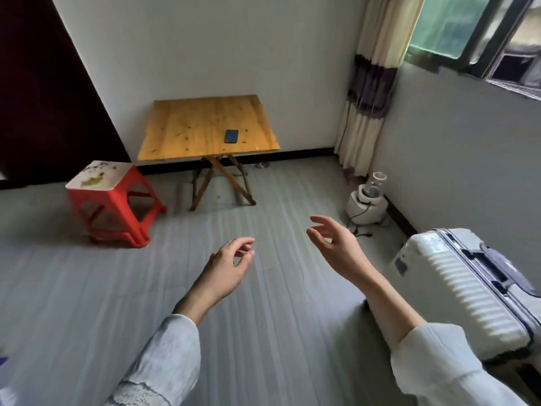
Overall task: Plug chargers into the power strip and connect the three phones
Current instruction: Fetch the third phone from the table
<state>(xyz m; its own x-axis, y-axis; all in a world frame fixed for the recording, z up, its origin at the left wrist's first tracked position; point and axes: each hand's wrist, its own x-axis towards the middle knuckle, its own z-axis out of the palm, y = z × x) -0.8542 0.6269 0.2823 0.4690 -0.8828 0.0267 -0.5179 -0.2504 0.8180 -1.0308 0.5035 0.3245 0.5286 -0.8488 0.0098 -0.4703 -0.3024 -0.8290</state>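
One dark blue phone (231, 136) lies flat on a small wooden folding table (181, 133) against the far wall. My left hand (231, 266) and my right hand (336, 244) hover over the grey floor well in front of the table, both empty with fingers loosely spread. No power strip, charger or other phone shows in this view.
A red plastic stool (109, 200) stands left of the table. A white ribbed suitcase (468, 291) lies at the right. A white appliance (367, 205) with a black cord sits on the floor by the right wall, below a striped curtain (369, 92).
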